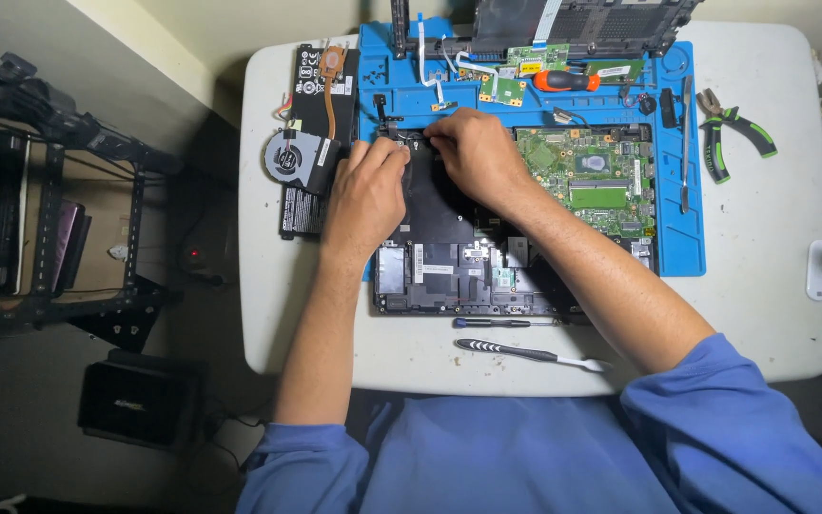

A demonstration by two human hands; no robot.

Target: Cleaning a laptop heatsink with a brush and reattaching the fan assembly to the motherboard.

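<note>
Left hand (365, 195) and right hand (473, 157) pinch together at the laptop base's (449, 276) top-left corner, gripping a small part; screwdrivers (525, 354) lie below it.

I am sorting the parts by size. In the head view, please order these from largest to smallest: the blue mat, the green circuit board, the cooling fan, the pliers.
1. Blue mat
2. Green circuit board
3. Cooling fan and pliers: they look alike in size, so I do not rank them.
</note>
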